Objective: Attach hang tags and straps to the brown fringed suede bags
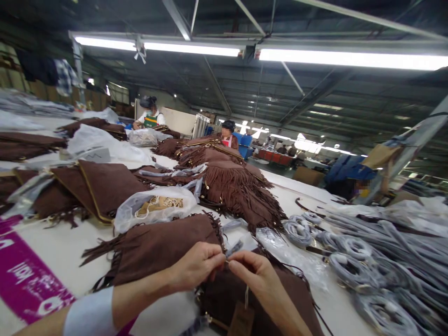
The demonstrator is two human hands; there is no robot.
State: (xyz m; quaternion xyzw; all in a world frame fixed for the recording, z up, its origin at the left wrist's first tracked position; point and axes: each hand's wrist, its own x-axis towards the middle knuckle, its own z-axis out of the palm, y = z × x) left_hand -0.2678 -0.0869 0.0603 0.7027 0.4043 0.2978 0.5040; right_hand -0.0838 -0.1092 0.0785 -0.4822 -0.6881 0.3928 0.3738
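Factory table (63, 252) underneath, the left hand (196, 268) and right hand (255, 273) pinch a small grey strip (234, 248) over the brown fringed bag (245, 298) (hang tag (241, 319) dangling); attaching seems underway, needing fine threading; wrapped straps (350, 261) lie right of the bag.

1. One view only, from a camera worn on the person's head; it looks forward and slightly down along the surface (63, 252).
2. The hands (224, 268) sit close at the lower edge; the ceiling lights (192, 49) fill the top.
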